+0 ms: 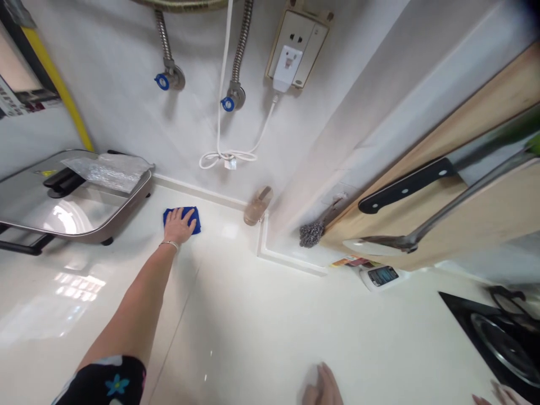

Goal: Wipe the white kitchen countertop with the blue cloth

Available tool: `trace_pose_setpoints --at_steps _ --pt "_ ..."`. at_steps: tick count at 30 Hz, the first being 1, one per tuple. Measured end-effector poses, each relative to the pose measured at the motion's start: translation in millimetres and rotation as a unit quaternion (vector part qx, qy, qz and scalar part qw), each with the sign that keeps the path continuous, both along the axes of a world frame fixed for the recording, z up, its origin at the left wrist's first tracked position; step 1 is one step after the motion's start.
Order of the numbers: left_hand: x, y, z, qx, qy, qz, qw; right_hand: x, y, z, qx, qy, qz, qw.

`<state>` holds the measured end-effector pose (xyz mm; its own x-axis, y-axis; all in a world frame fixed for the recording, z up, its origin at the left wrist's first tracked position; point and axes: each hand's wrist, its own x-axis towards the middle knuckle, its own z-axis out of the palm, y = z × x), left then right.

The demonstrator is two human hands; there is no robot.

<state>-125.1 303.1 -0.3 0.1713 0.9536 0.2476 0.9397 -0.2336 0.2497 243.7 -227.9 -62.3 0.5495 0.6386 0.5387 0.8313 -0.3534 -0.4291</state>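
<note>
My left hand point(179, 224) reaches far across the white countertop point(261, 326) and lies flat, fingers spread, on a small blue cloth point(182, 219) close to the back wall. A thin bracelet circles that wrist. Only a small part of my right hand point(323, 387) shows at the bottom edge, low on the counter; I cannot make out its fingers well enough to tell its state. Nothing is visible in it.
An electric pan with a glass lid point(71, 202) and a plastic bag on top stands left. A small jar point(256, 207) and steel scrubber point(312, 232) sit by the wall corner. Right: wooden board point(485, 219), black-handled knife point(407, 185), small scale point(382, 275), gas hob point(498, 332). A white cable point(230, 156) hangs from the socket.
</note>
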Motion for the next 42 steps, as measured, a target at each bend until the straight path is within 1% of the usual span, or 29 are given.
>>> trace_pose_setpoints --at_steps 2,4,7,10,14,19,25,28,31,34,37,40,42 --pt "-21 -12 2.5 -0.014 0.013 0.029 0.999 -6 -2 0.5 -0.017 0.000 -0.007 1.000" --pt "-34 -27 5.6 -0.020 0.021 0.047 0.998 -12 -4 3.3 -0.029 -0.004 -0.017 0.999" --pt "-44 -51 10.3 -0.025 0.026 0.060 0.998 -20 -4 9.2 -0.053 -0.017 -0.031 0.998" --pt "-47 -76 12.7 -0.024 0.036 0.059 0.997 -25 -2 13.5 -0.054 -0.025 -0.040 0.997" --pt "-45 -115 11.1 -0.011 0.055 0.024 0.998 -29 0 15.6 -0.050 -0.033 -0.051 0.997" --pt "-31 -178 8.3 0.002 0.073 -0.055 0.996 -30 -1 16.1 -0.053 -0.030 -0.052 0.997" --pt "-1 -263 9.7 0.013 0.070 -0.163 0.984 -29 -2 12.2 -0.042 -0.035 -0.049 0.997" --pt "20 -304 11.8 0.002 0.074 -0.231 0.970 -30 -1 9.5 -0.035 -0.035 -0.046 0.998" --pt "45 -341 12.3 -0.006 0.073 -0.295 0.953 -30 -1 7.8 -0.020 -0.031 -0.045 0.998" --pt "75 -369 10.0 -0.011 0.060 -0.358 0.932 -30 -1 7.3 -0.013 -0.029 -0.029 0.999" --pt "108 -392 6.3 -0.017 0.045 -0.415 0.908 -28 -1 6.7 -0.010 -0.030 -0.024 0.999" --pt "139 -410 4.0 -0.020 0.031 -0.454 0.890 -25 -1 5.6 -0.001 -0.024 -0.028 0.999" --pt "153 -418 3.5 -0.020 0.020 -0.470 0.882 -23 -2 4.8 0.001 -0.019 -0.025 0.999"
